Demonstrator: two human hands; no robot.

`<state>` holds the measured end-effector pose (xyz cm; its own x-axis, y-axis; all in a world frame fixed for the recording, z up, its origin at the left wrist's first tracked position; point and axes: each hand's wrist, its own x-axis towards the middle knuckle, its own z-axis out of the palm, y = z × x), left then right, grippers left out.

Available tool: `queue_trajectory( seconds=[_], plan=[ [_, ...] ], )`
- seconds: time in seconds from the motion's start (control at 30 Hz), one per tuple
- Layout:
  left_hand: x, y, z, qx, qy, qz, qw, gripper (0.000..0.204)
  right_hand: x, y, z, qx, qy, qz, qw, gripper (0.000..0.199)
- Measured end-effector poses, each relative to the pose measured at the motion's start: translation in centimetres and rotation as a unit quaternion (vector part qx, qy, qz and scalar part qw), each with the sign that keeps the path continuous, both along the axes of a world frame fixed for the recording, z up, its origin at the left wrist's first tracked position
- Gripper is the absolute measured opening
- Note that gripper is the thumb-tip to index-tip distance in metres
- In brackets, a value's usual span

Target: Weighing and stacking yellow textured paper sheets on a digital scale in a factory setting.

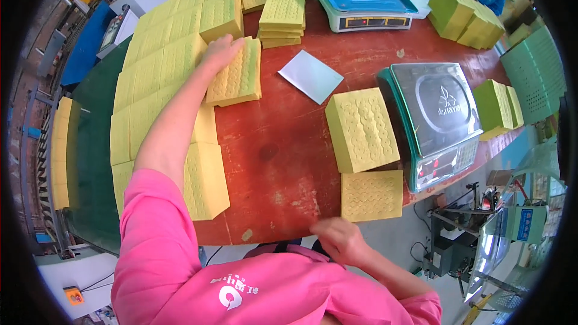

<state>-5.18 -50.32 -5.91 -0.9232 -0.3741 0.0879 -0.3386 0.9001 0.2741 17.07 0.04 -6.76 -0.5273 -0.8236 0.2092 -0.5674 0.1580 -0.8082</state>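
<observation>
Bright, diffuse light fills the scene from sources out of view, leaving soft shadows on the red tabletop (277, 186) and pale reflections on the metal scale plate (424, 102). Fisheye distortion curves straight edges toward the black circular surround, where detail softens; the right hand (342, 241) looks slightly blurred.

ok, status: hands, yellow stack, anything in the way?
Left hand on a patterned yellow stack, grip unclear. Right hand loosely curled at the red table's near edge. Pale sheet lies right of that stack, not covering it.
</observation>
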Motion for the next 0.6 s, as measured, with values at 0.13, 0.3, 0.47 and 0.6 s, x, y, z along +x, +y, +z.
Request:
queue_trajectory(
  seconds=[0.13,0.3,0.47,0.6],
  plan=[
    [3.6,5.6,0.1,0.0,0.008,-0.028,1.0,0.053,-0.9,-4.9,0.8,-0.042,-0.162,-0.17,0.971,0.04],
    [11.0,14.7,0.5,0.015,0.024,-0.036,0.999,0.046,-3.5,-8.3,1.8,-0.129,-0.324,-0.197,0.916,0.051],
    [19.0,22.3,2.8,0.051,0.017,-0.005,0.999,0.043,-3.8,-6.7,1.3,-0.045,-0.269,-0.16,0.949,0.054],
    [22.8,24.9,3.3,0.118,0.063,0.021,0.991,0.048,-3.0,-5.6,0.5,-0.058,-0.252,-0.134,0.957,0.048]
  ],
)
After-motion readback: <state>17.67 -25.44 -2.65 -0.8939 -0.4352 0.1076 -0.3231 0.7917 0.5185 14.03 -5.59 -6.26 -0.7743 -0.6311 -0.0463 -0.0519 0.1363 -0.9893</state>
